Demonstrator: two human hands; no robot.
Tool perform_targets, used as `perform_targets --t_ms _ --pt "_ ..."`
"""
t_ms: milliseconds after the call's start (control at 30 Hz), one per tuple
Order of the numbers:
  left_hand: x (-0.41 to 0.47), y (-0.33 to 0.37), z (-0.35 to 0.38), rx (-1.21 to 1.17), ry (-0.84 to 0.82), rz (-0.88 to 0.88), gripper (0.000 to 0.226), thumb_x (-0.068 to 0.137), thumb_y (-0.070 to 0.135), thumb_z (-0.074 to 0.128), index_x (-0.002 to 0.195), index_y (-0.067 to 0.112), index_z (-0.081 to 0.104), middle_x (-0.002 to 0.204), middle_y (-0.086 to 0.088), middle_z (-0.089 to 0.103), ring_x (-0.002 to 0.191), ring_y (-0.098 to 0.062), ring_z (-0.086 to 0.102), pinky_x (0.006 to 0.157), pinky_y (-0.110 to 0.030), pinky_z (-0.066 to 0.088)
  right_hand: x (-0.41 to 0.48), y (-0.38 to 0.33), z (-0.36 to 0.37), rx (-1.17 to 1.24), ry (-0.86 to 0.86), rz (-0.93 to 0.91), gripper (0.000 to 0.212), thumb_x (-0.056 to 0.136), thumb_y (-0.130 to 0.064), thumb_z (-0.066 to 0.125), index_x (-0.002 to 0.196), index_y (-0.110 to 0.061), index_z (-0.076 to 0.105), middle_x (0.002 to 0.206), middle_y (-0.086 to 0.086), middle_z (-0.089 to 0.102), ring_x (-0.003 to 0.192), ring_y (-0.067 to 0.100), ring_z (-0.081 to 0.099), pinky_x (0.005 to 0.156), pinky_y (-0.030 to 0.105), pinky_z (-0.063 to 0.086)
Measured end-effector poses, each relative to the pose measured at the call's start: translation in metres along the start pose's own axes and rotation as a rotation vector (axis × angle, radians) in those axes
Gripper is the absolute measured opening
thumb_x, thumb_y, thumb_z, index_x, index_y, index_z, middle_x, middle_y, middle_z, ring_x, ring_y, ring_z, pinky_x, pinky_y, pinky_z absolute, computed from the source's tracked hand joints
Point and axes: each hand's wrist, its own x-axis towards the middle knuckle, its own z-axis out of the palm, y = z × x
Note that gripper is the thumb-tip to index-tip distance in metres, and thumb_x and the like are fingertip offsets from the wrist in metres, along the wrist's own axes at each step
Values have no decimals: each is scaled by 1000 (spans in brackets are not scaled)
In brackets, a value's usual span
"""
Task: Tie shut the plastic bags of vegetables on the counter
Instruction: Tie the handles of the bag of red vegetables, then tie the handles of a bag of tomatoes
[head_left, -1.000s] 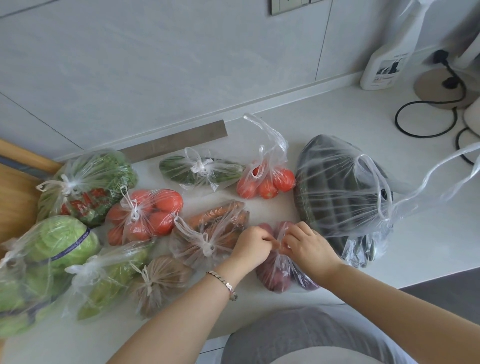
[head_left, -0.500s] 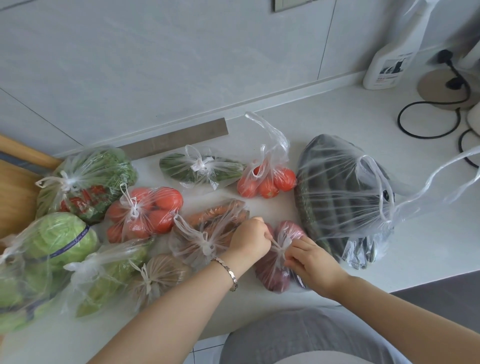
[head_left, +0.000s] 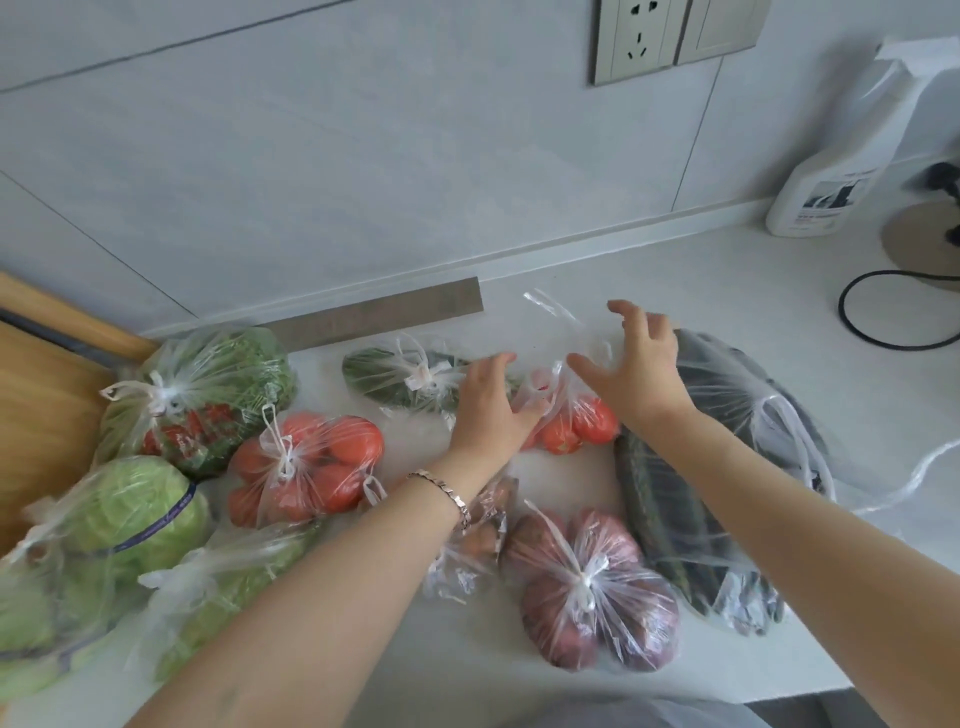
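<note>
A white counter below a grey wall holds bagged vegetables. The small tomato bag, its top loose and unknotted, lies between both hands. The left hand, fingers straight, is at the bag's left side. The right hand, spread and holding nothing, hovers just above its right side.

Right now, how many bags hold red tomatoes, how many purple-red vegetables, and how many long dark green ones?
Tomatoes: 2, knotted tomato bag and unknotted tomato bag.
Purple-red vegetables: 1, purple-red vegetable bag.
Long dark green vegetables: 2, small dark green bag and large dark green bag.
Total: 5.
</note>
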Motion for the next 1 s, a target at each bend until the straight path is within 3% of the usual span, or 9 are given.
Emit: perform_targets --t_ms 100,200,333,467,567,667,767,867,1000 --pt "8 16 -1 -125 -6 -54 22 86 26 60 83 5 59 96 -12 57 88 -18 51 85 -27 40 10 -1 6 16 -38 -54 24 92 -28 49 95 -8 62 112 13 49 111 30 44 92 29 36" --pt "13 27 -11 -444 151 -309 32 87 19 52 67 -5 57 65 -8 57 61 -15 54 65 -26 43 4 3 0 252 -19 -34 33 96 -23 38 73 -6 54 79 15 55 77 22 51 64 24 34" --pt "15 20 -40 -866 378 -554 37 84 4 47 51 16 36 39 6 36 33 -9 35 43 -22 37 -12 11 -11 568 82 36 42 98 -19 34 59 -9 48 55 3 54 48 -1 47 55 15 40" --pt "3 9 -62 -903 473 -607 33 81 6 46 51 15 35 50 -1 34 38 -12 21 33 -15 16 -10 17 -17 1000 156 132 61 98 -15 35 41 -17 55 40 -4 56 45 4 51 56 19 42" --pt "-17 17 -66 -860 396 -480 26 80 3 47 55 11 43 53 -3 39 39 -11 27 35 -17 22 -11 21 -17 1016 6 61 39 85 -24 50 49 -21 65 53 -7 65 63 13 55 70 27 41" --pt "-37 25 -58 -813 311 -351 16 82 6 56 69 14 57 71 -3 55 55 -11 46 54 -23 40 -22 20 -16 1003 -180 -10 26 70 -19 50 58 -20 73 68 -6 72 74 10 65 74 25 48" --pt "-46 28 -48 -856 176 -222 10 81 14 60 74 19 65 106 -6 62 93 -20 59 88 -32 46 -31 13 -16 1108 -278 3 33 64 -17 41 34 -20 54 39 -3 53 61 21 61 77 28 50" --pt "-47 32 -40 -888 72 -128 14 78 24 56 79 24 71 96 5 70 101 -9 62 90 -22 45 -34 7 -15 1090 -241 17 35 66 -12 34 34 -23 39 33 -8 30 43 17 42 86 34 45" --pt "-44 32 -27 -747 61 -32 20 94 13 46 105 20 62 93 10 65 87 9 60 78 -5 45 -32 0 -14 1083 -156 184 24 76 -12 41 52 -14 37 43 -6 30 42 11 27 47 22 37"
